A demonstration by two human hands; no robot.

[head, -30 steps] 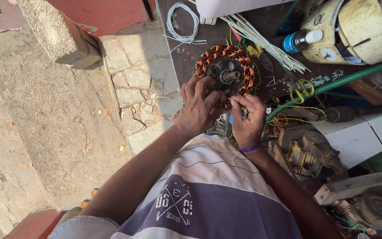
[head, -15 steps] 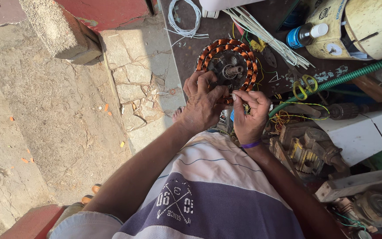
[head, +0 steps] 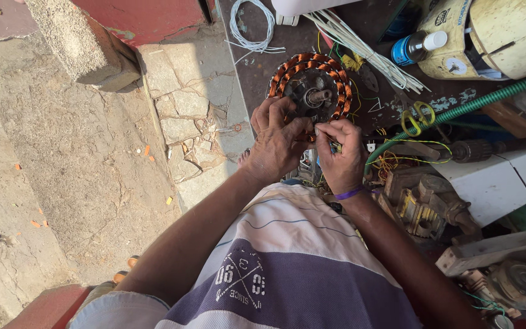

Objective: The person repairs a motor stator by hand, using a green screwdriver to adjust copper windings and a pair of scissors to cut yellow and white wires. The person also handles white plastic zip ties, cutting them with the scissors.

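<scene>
Fingers (head: 287,116) of the left hand (head: 278,143) steady the round copper-wound motor stator (head: 312,91) on the cluttered dark desk (head: 257,79) while the right hand (head: 342,155) pinches a small tool, seemingly to work its near-edge windings

A dark, stained workbench (head: 257,79) was seen beside cracked stone paving (head: 184,103). On it were laid a round stator wound with copper coils (head: 312,85), a loop of white wire (head: 248,27), a bundle of white sleeves (head: 360,45), yellow-handled scissors (head: 418,116), a green ribbed hose (head: 482,103) and a blue bottle with a white cap (head: 418,45). A grey block (head: 74,42) was set on the ground nearby.
</scene>
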